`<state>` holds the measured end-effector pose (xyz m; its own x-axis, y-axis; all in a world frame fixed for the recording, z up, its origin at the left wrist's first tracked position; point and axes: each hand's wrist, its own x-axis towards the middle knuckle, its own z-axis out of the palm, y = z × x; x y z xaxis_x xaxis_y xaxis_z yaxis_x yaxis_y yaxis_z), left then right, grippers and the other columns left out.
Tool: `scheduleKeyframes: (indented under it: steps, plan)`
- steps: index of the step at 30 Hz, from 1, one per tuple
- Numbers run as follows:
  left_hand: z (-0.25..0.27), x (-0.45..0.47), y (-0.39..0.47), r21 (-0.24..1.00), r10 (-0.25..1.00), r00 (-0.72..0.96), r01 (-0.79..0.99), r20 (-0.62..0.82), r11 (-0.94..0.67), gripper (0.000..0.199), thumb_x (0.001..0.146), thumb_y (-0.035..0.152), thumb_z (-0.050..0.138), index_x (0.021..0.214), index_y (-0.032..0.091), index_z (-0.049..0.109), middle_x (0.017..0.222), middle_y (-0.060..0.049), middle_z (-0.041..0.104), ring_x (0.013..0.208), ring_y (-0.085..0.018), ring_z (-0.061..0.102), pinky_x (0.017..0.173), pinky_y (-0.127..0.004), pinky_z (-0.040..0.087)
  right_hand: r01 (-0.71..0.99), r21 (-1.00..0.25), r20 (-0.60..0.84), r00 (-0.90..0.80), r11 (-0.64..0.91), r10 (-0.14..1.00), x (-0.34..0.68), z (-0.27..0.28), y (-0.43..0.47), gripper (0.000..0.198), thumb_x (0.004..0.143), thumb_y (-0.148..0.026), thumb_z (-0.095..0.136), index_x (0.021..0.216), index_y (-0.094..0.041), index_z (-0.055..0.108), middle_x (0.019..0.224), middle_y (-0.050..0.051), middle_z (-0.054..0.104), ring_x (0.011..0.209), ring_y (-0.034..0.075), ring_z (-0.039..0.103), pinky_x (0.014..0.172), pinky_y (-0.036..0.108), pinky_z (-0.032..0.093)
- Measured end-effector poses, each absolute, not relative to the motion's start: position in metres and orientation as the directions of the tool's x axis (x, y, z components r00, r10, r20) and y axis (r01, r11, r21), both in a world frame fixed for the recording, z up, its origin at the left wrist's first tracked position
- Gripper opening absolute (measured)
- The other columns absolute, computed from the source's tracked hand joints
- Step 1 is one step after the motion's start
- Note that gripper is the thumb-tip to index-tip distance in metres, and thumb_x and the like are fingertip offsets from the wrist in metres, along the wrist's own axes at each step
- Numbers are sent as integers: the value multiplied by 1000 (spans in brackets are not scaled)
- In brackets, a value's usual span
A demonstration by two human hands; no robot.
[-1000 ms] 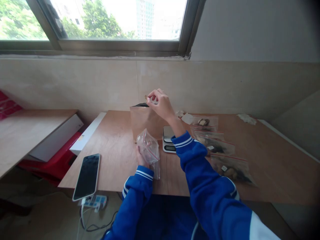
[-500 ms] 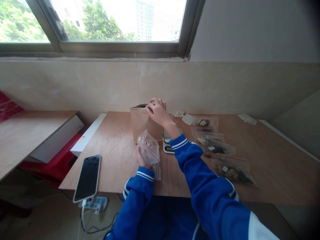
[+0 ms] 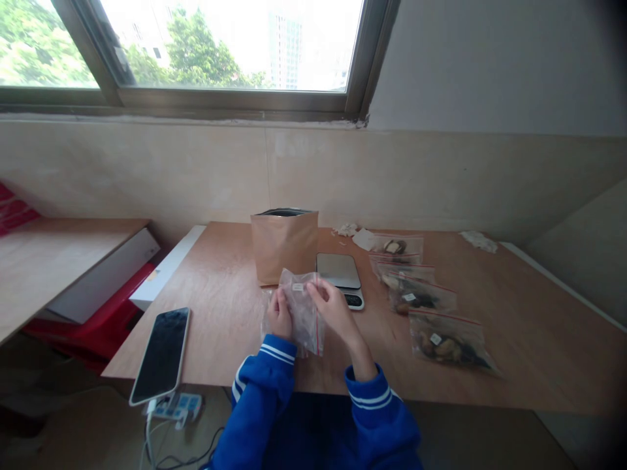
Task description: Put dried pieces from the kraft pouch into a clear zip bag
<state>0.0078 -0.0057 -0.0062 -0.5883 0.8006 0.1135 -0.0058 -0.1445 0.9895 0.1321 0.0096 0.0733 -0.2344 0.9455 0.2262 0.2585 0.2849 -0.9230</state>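
Observation:
A clear zip-lock bag (image 3: 304, 320) with a red seal line and a small white label is held between both hands above the table's front part. My left hand (image 3: 280, 314) is closed on its left side, thumb on top. My right hand (image 3: 333, 307) pinches the bag's edge near the seal line. More clear plastic shows beneath the left hand. Just behind stands an upright brown paper pouch (image 3: 285, 248), its top open and its inside dark. To the right of the pouch lies a kitchen scale (image 3: 337, 271), partly behind my right hand.
Several filled zip-lock bags (image 3: 448, 343) lie in a column on the right of the wooden table (image 3: 215, 281). Crumpled tissue (image 3: 479, 241) is at the back right. A tablet (image 3: 161, 356) rests at the front left edge, above a power strip (image 3: 179, 408) with cables.
My right hand has come down from the pouch's mouth to the zip-lock bag and now grips its right edge. The bag has turned in my left hand, showing its label.

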Motion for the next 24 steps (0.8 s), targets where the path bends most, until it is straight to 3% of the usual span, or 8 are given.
scheduleKeyframes:
  steps: [4, 7, 10, 16, 19, 21, 24]
  plan:
    - [6, 10, -9, 954, 843, -464, 247, 272, -172, 38, 93, 50, 40, 86, 20, 63, 82, -6, 68, 79, -19, 63, 75, -32, 49, 78, -976, 201, -56, 205, 978, 149, 68, 8, 39, 88, -54, 53, 91, -17, 64, 79, 7, 71, 75, 22, 67, 63, 29, 50]
    - [15, 12, -10, 943, 872, -414, 301, 261, -140, 32, 93, 46, 40, 85, 21, 59, 67, -1, 60, 63, -16, 57, 62, -28, 46, -7, -992, 128, 26, 128, 991, 158, 63, 4, 46, 85, -61, 54, 96, -17, 63, 78, 9, 72, 68, 22, 66, 54, 29, 50]
    - [23, 13, -16, 946, 892, -386, 301, 235, -118, 29, 94, 45, 42, 86, 22, 57, 57, 3, 49, 52, -14, 49, 55, -25, 40, -59, -996, 61, 78, 66, 995, 162, 57, -8, 51, 84, -63, 55, 104, -17, 61, 85, 10, 73, 69, 23, 66, 57, 31, 52]
    - [32, 16, -30, 959, 881, -437, 276, 182, -61, 29, 96, 46, 36, 97, 22, 53, 65, 3, 56, 52, -13, 53, 56, -26, 42, -102, -991, -57, -231, -82, 971, 161, 39, -36, 49, 77, -50, 71, 114, -21, 57, 109, 9, 69, 95, 25, 68, 78, 36, 58]
    - [32, 11, -36, 965, 880, -457, 264, 134, -10, 30, 96, 47, 34, 100, 22, 51, 67, 3, 57, 44, -13, 49, 52, -27, 42, -102, -982, -113, -344, -156, 932, 162, 32, -39, 48, 73, -49, 74, 107, -19, 57, 108, 9, 68, 74, 21, 70, 65, 34, 60]
    - [31, 6, -40, 958, 867, -472, 285, 158, -19, 30, 95, 47, 36, 100, 22, 51, 66, 3, 57, 50, -15, 54, 56, -29, 44, -109, -976, -135, -378, -189, 916, 164, 30, -39, 46, 73, -49, 74, 102, -19, 55, 104, 7, 67, 57, 15, 66, 53, 31, 58]
    - [30, -4, -45, 945, 848, -491, 326, 200, -35, 28, 93, 46, 39, 100, 21, 51, 63, 3, 56, 63, -18, 61, 65, -31, 47, -119, -971, -145, -404, -209, 903, 164, 28, -38, 45, 74, -51, 73, 100, -20, 53, 100, 5, 65, 48, 12, 62, 42, 28, 54]
